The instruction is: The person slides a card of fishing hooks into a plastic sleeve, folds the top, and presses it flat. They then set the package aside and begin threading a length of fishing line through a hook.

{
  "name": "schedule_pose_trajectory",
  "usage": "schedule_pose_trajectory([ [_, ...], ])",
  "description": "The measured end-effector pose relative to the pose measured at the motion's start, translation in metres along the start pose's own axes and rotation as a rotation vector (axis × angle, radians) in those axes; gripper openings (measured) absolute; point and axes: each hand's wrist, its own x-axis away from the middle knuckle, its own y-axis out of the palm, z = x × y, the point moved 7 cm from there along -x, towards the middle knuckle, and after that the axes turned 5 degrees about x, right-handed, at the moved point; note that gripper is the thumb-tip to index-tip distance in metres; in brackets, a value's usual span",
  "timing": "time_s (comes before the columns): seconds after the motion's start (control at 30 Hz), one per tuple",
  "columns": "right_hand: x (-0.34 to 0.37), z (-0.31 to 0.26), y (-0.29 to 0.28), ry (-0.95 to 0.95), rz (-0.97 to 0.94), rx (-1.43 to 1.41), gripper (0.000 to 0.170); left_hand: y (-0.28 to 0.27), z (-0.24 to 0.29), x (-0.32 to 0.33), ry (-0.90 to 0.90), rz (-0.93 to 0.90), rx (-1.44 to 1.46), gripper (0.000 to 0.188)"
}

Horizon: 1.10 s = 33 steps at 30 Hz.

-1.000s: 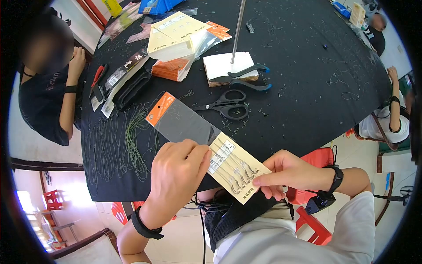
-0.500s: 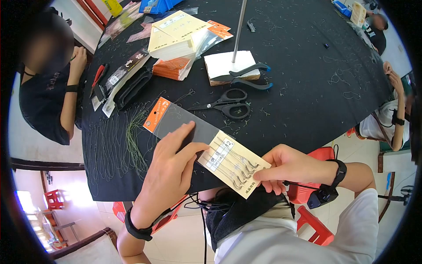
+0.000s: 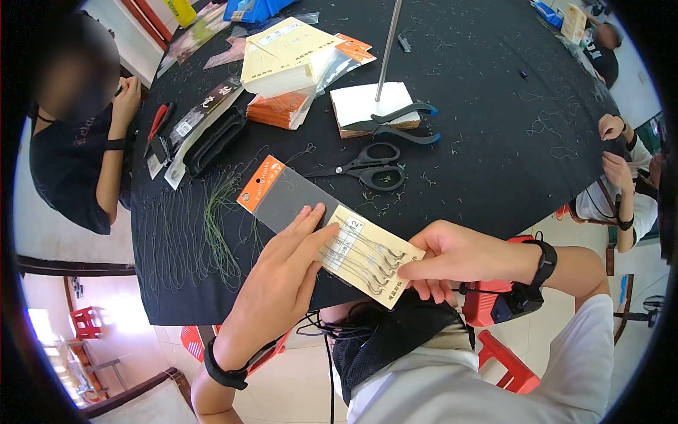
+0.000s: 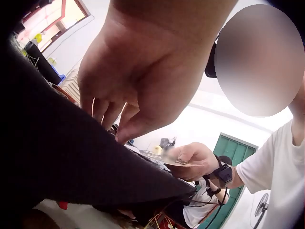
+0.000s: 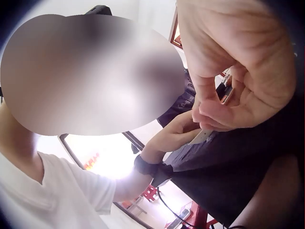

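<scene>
A cream card of fishing hooks [image 3: 378, 279] lies at the near table edge, with several hooks and their leader lines along it. It reaches into a clear plastic bag [image 3: 286, 194] with an orange header [image 3: 260, 182]. My right hand [image 3: 462, 258] pinches the card's hook end between thumb and fingers; the right wrist view shows that same hand [image 5: 243, 76] with thumb and fingertips together. My left hand [image 3: 275, 272] rests its extended fingers on the bag near the card's upper end. From the left wrist, the left hand [image 4: 143, 71] points downward over the black cloth.
Black-handled scissors [image 3: 374, 168] lie just beyond the bag, and pliers [image 3: 402, 124] rest by a white block [image 3: 360, 104] with a metal rod. Stacked cards [image 3: 289, 56] stand behind; green line bundles [image 3: 222, 226] spread at left. Other people sit around the table.
My left fingers have gone from curled at the card's upper end to extended over the bag. The card has shifted slightly up and left, with my right hand still pinching it.
</scene>
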Motion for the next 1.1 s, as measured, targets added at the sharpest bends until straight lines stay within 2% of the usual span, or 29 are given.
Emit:
schedule_pose_trajectory([
  [0.1,0.001,-0.004,0.000,0.010,0.003,0.086,0.029,0.000,0.000,0.001,-0.006,-0.002,-0.004,0.048],
  [0.17,0.009,-0.016,-0.009,-0.084,0.192,0.326,0.026,0.000,0.000,0.002,-0.006,0.008,-0.003,0.049],
  [0.2,0.010,-0.013,-0.009,-0.080,0.192,0.326,0.026,0.000,0.001,0.002,-0.006,0.008,0.001,0.049],
  [0.27,0.017,-0.020,-0.011,-0.243,0.294,0.668,0.029,0.001,0.000,0.002,-0.003,0.005,-0.020,0.049],
  [0.4,0.025,-0.020,-0.007,-0.248,0.353,0.780,0.032,0.001,0.000,0.002,0.003,0.009,-0.018,0.049],
  [0.47,0.033,-0.028,-0.005,-0.424,0.500,0.968,0.034,0.001,0.000,0.003,0.001,0.010,-0.025,0.048],
  [0.6,0.035,-0.025,-0.001,-0.486,0.640,1.114,0.036,0.001,-0.001,0.003,-0.002,0.012,-0.021,0.048],
  [0.67,0.045,-0.035,0.010,-0.783,0.789,1.294,0.039,0.001,-0.001,0.003,-0.005,0.010,-0.019,0.048],
  [0.7,0.043,-0.033,0.008,-0.782,0.788,1.293,0.039,0.001,0.000,0.003,-0.006,0.009,-0.018,0.048],
  [0.77,0.049,-0.034,0.022,-1.090,0.732,1.418,0.032,0.001,0.000,0.002,-0.002,0.004,-0.021,0.047],
  [0.8,0.047,-0.034,0.022,-1.091,0.731,1.416,0.032,0.001,0.000,0.002,-0.004,0.002,-0.021,0.047],
  [0.87,0.048,-0.032,0.034,-1.237,0.656,1.512,0.028,0.001,0.000,0.002,0.003,0.005,-0.019,0.047],
  [1.1,0.039,-0.018,0.037,-1.233,0.572,1.585,0.029,0.001,0.000,0.002,-0.005,-0.001,-0.006,0.048],
])
